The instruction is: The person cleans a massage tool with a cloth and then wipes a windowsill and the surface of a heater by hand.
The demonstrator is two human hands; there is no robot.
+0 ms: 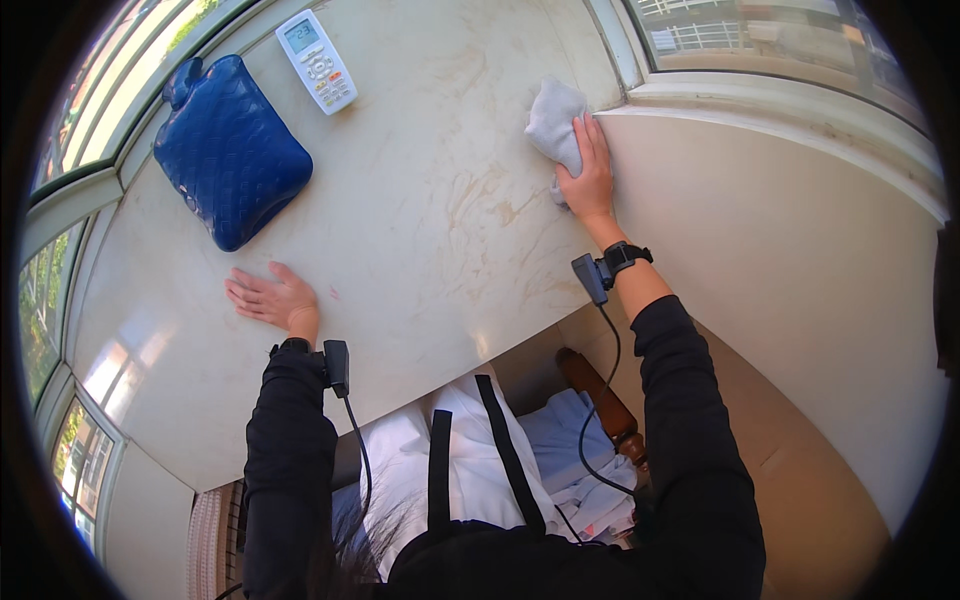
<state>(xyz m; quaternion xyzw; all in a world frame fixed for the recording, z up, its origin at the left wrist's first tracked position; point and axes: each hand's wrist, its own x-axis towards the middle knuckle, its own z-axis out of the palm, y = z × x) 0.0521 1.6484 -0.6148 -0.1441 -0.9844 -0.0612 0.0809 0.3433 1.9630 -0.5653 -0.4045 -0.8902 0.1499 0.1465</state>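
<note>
My right hand (pixel 588 180) grips a light grey cloth (pixel 553 120) at the right side of a pale marbled countertop (pixel 405 225), close against the wall panel. Brownish smears mark the surface left of the cloth. My left hand (pixel 271 295) rests on the counter with its fingers spread and nothing in it. Just beyond those fingers lies a blue rubber hot water bottle (pixel 236 154), flat, its neck towards the window frame. A white remote control (pixel 316 64) with a lit or printed display lies to the right of the bottle, near the far edge.
Window frames (pixel 75 184) border the counter on the left, with another window frame (pixel 750 94) at the far right. A white wall panel (pixel 780 247) flanks my right arm. Below the front edge are folded clothes (pixel 570 435) and a turned wooden post (pixel 600 397). Cables (pixel 611 375) hang from both wrist devices.
</note>
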